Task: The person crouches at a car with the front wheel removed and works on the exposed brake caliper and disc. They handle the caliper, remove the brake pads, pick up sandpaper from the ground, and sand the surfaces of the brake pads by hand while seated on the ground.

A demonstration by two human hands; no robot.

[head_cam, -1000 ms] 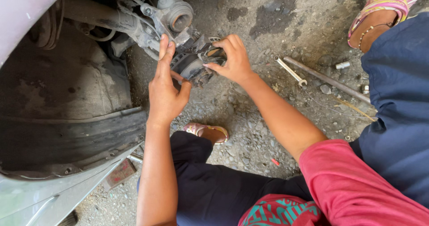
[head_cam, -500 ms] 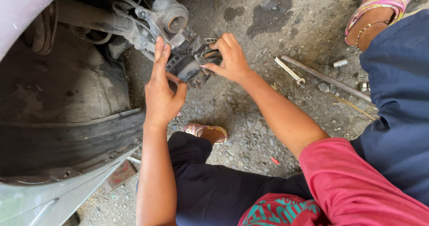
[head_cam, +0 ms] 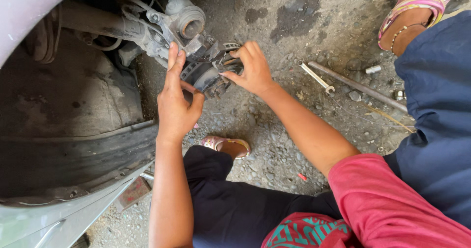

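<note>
A dark round brake disc (head_cam: 205,77) sits on the car's hub beside the grey steering knuckle (head_cam: 182,25), inside the open wheel arch. My left hand (head_cam: 175,103) rests flat against the near side of the disc, fingers stretched upward. My right hand (head_cam: 251,69) grips the disc's far edge with curled fingers. Both hands hold the disc between them. The back of the disc is hidden by my fingers.
The black wheel-arch liner (head_cam: 73,155) and grey car body fill the left. On the gravel lie a wrench (head_cam: 317,78), a long metal bar (head_cam: 360,87) and a small socket (head_cam: 373,69). Another person's sandalled foot (head_cam: 412,20) and blue clothing (head_cam: 439,115) are at the right. My own sandal (head_cam: 226,145) is below the disc.
My view has drifted slightly. Both hands stay on the brake disc, with the right hand's fingers shifted a little on its edge.
</note>
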